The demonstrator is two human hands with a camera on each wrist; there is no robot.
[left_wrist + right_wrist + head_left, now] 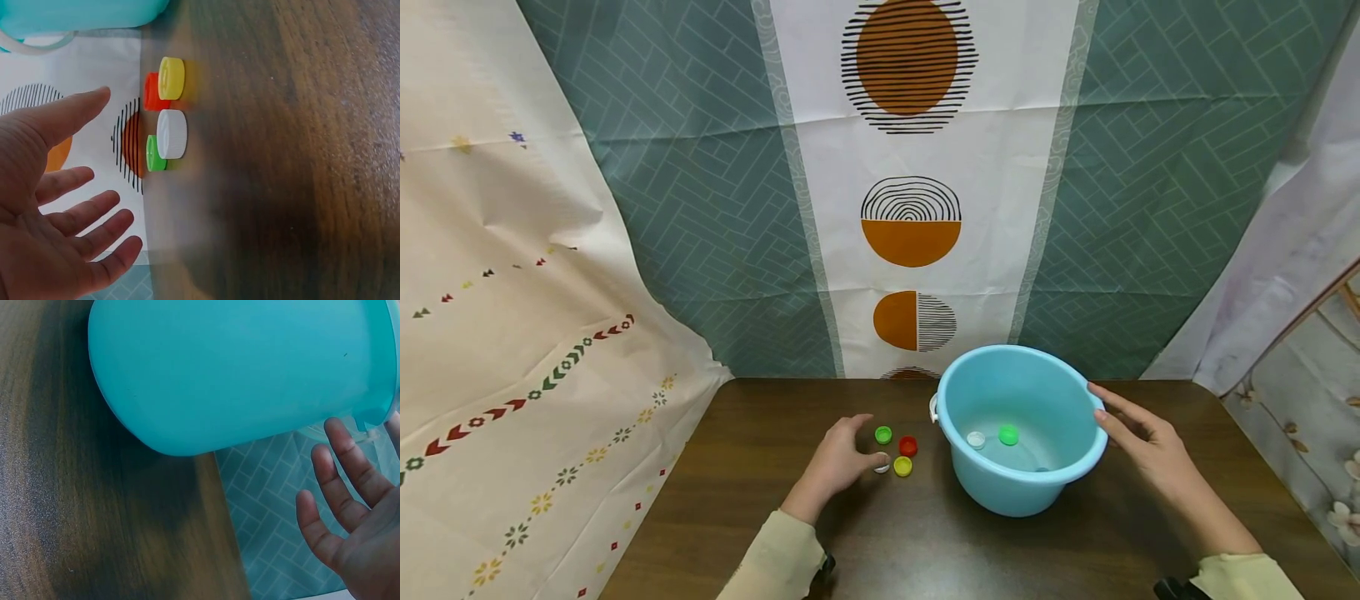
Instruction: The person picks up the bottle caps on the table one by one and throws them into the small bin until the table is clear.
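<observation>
My left hand [837, 460] hovers just left of a loose group of caps, fingers spread and thumb over the white cap [882, 463]. Beside it lie a green cap [883, 434], a red cap [907, 446] and a yellow cap [902, 466]. In the left wrist view nothing is in the left hand [75, 206], and the white cap [172, 134] stands apart from it. My right hand [1157, 454] touches the rim of the light blue bucket [1011, 492] at its right side, with fingers loosely bent. Inside the bucket are a white cap [976, 440] and a green cap [1008, 435].
The dark wooden table [745, 492] ends at a patterned cloth [700, 208] hanging behind it. A cream cloth [535, 375] hangs on the left, and a floral cloth [1300, 433] is on the right. The bucket's white handle joint [933, 407] faces the caps.
</observation>
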